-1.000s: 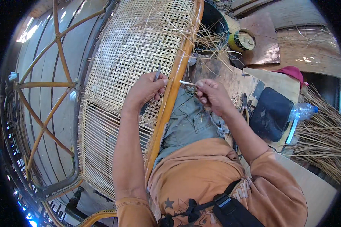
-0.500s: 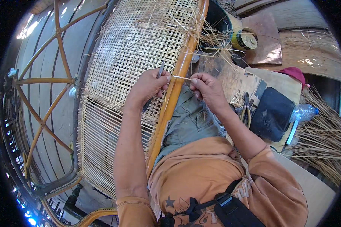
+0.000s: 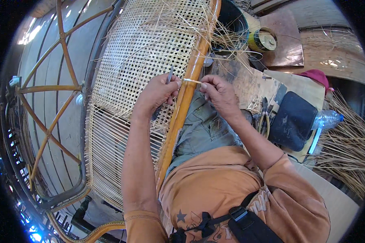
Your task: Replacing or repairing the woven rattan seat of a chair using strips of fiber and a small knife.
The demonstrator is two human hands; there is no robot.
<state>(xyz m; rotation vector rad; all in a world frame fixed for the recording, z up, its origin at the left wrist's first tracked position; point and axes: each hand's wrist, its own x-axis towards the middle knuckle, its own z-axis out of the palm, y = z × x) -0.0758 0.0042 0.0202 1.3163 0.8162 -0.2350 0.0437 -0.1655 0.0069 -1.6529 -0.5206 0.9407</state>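
Note:
A short, pale cane strip point(image 3: 191, 81) stretches between my two hands, just above the glossy wooden rail point(image 3: 175, 128). My left hand point(image 3: 157, 95) is closed, with its thumb and finger pinching one end of the strip. That same hand also holds a slim knife point(image 3: 170, 73), blade upward, its dark lower end showing below the palm. The other end of the strip is pinched by my right hand point(image 3: 221, 96). Under my left hand lies the cane webbing point(image 3: 142, 60), closely woven in the far part. Nearer to me only parallel strands point(image 3: 109, 141) span the frame.
Loose cane ends hang over the rail by a dark bucket point(image 3: 232, 20). To the right are a yellow tin point(image 3: 266, 40), pliers point(image 3: 265, 115), a black case point(image 3: 293, 121), a plastic bottle point(image 3: 327, 119) and a cane bundle point(image 3: 344, 156). A rattan frame point(image 3: 48, 87) stands left.
My right hand has moved slightly left, and the strip between the hands now tilts down a little toward it. The left hand stays nearly in place, the knife tipped slightly left.

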